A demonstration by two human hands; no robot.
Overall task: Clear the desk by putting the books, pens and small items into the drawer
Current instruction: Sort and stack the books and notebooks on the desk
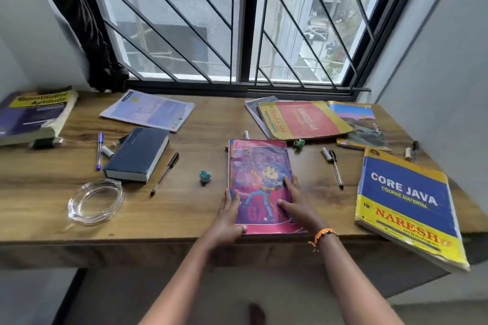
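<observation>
Partly hidden things come first: a marker [246,134] pokes out from behind the far edge of the pink book [260,185], most of it covered, and a grey book [257,111] shows only a strip under the red-and-yellow book [303,120]. The thick yellow-and-purple book [31,116] at far left is cut off by the picture's edge, and the blue-and-yellow Java book [406,203] at right overhangs the front edge of the desk [184,208]. No drawer is in view.

The pink book lies flat at the desk's front middle, its worn cover showing a cartoon figure. The left hand [228,215] grips its near left edge, thumb on the cover and fingers curled at the side. The right hand [295,202] rests on the cover with fingers straight, pressing near the right edge; an orange band [323,235] circles that wrist.

A clear glass dish [96,202] sits at front left, and nothing can be made out inside it. Near it lie a dark blue book [138,153], a black pen [165,174], a blue pen [99,150] and a small teal paper ball [205,176]. Two more pens [333,166] lie right of the pink book.
</observation>
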